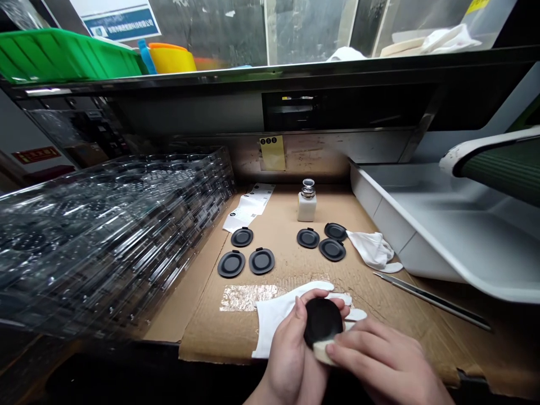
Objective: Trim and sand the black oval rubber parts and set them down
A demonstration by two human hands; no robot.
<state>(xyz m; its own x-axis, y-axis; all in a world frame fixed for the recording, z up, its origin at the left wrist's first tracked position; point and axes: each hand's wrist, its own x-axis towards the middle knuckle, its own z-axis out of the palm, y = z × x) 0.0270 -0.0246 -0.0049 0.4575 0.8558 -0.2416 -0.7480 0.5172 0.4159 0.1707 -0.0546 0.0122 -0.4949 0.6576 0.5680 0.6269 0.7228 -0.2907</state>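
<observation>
My left hand is closed around a round black disc, its smooth face turned up toward me. My right hand pinches a cream-coloured pad, which touches the disc's lower edge. A white glove lies on the cardboard beneath my hands, partly covered by them. Farther back are several black round lid-like pieces, each with a small tab. One group is on the left, another on the right.
A white pump bottle stands behind the black pieces, near paper label sheets. Clear plastic trays are stacked at left. At right are a crumpled white cloth, a thin metal tool and a large white bin.
</observation>
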